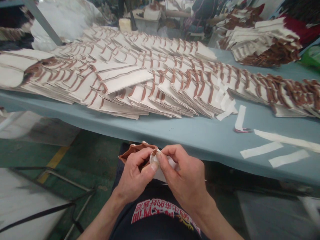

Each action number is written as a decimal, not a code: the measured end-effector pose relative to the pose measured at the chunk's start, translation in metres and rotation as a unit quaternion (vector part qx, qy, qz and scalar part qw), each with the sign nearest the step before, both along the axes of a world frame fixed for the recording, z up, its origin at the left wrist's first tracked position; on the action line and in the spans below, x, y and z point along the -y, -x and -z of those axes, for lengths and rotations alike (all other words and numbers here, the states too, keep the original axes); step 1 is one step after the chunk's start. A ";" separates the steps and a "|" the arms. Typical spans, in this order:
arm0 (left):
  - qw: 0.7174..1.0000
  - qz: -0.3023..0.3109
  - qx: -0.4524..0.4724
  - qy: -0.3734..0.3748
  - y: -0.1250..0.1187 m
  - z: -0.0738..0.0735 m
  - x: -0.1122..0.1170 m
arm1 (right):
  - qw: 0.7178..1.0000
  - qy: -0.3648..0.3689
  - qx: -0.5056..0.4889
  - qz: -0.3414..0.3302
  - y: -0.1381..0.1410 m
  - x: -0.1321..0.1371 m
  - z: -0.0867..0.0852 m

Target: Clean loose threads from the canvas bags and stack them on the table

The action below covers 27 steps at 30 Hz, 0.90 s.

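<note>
A brown and white fabric piece (133,150) is between my hands, above my lap and in front of the table edge. Its brown side shows beyond the left fingers, and a white part hangs beneath the right ones. My left hand (136,171) is closed, its thumb pressing on a folded white edge of the piece. Thumb and fingertips of my right hand (185,176) pinch the same edge from the right, so the fingertips of both hands almost meet. Much of the piece is hidden behind my fingers.
A blue-covered table (175,133) carries long overlapping rows of white and brown fabric pieces (140,83). Several white strips (262,150) and a small dark tool (243,130) lie at its right. Another fabric pile (265,43) stands behind. A metal frame (70,180) is low left.
</note>
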<state>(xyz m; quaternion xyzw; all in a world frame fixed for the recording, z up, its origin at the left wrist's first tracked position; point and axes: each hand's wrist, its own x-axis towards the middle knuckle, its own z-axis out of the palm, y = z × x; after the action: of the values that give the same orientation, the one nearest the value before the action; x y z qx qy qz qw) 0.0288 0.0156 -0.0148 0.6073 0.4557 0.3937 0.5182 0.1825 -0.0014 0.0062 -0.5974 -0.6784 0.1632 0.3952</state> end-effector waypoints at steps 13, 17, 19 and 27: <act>0.998 -0.030 -0.033 -0.048 0.001 0.002 0.007 | 0.991 0.084 -0.098 -0.033 0.001 0.008 0.007; 0.994 -0.043 -0.051 -0.086 0.000 0.000 0.010 | 0.998 0.026 -0.043 -0.031 0.003 0.011 0.005; 0.991 -0.052 -0.068 -0.108 0.000 -0.001 0.012 | 0.999 0.000 -0.018 -0.029 0.003 0.012 0.004; 0.981 -0.070 -0.102 -0.151 -0.003 -0.003 0.016 | 0.998 -0.038 -0.014 -0.055 0.000 0.010 0.004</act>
<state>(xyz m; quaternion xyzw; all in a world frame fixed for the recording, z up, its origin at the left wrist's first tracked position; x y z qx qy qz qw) 0.0319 -0.0003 -0.0117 0.6822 0.4828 0.4294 0.3422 0.1823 -0.0119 0.0020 -0.5413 -0.7102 0.1671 0.4181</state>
